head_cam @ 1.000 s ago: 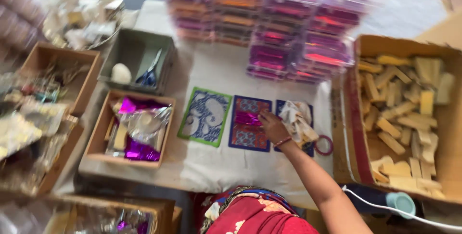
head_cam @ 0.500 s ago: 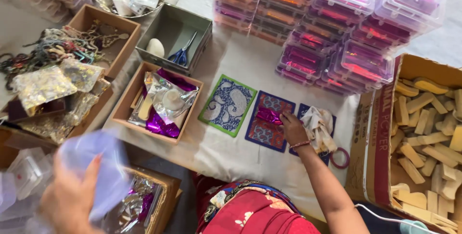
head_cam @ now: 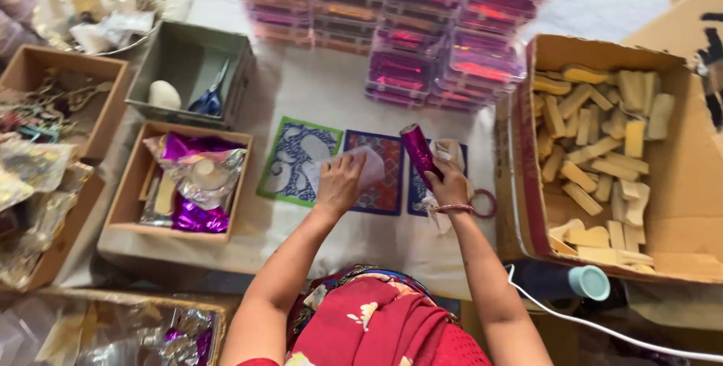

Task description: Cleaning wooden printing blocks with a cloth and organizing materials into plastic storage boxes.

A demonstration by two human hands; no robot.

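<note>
Both hands at the patterned cards on the counter [head_cam: 316, 95].
Your right hand [head_cam: 449, 185] grips the shiny magenta foil roll [head_cam: 419, 152] tilted above a card; your left hand [head_cam: 340, 183] presses the translucent sheet [head_cam: 360, 168] flat, which could slide or crease.

Single view only: a head-worn camera, positioned above the seated person and looking steeply down and forward over the cloth-covered table [head_cam: 331, 95]. The near edge of the table lies at the lower part of the frame; the far edge sits at the top, behind stacked plastic boxes [head_cam: 422, 19]. Range is close: both forearms enter from the bottom, with the left hand [head_cam: 340, 182] and right hand [head_cam: 449, 184] near centre. The open cardboard box [head_cam: 681, 208] marks the right limit. No second view exists, so nothing is shared.
</note>
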